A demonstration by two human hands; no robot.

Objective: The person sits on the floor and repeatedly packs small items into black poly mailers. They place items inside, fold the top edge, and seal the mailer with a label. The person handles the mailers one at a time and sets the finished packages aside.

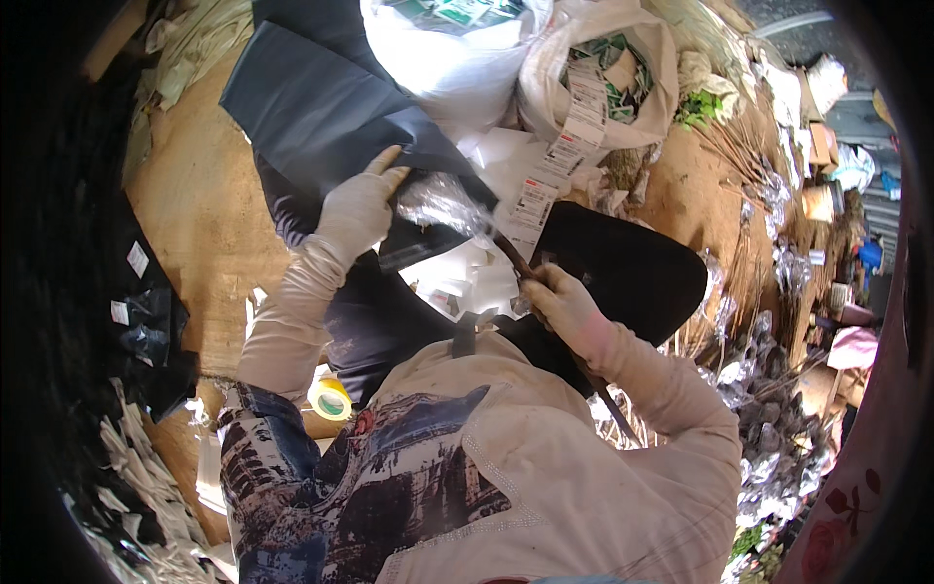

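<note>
My left hand (357, 208), in a whitish glove, holds a black plastic bag (321, 120) near its mouth, with two fingers stretched over the plastic; the thumb is hidden. The bag's wide part spreads up and to the left. My right hand (565, 306), gloved too, grips a thin brown woody stem (514, 255). This stem runs back under the right forearm, and its far end is wrapped in shiny clear plastic film (438, 201). The wrapped end lies at the mouth of the bag, between my hands.
Two white sacks (445, 66) (649, 109) hold green printed packets. A strip of printed labels (551, 179) hangs from the right sack. Yellow tape (330, 399) lies by my left elbow. Black bags (149, 314) lie left; bundled stems with plastic-wrapped ends (762, 409) lie right.
</note>
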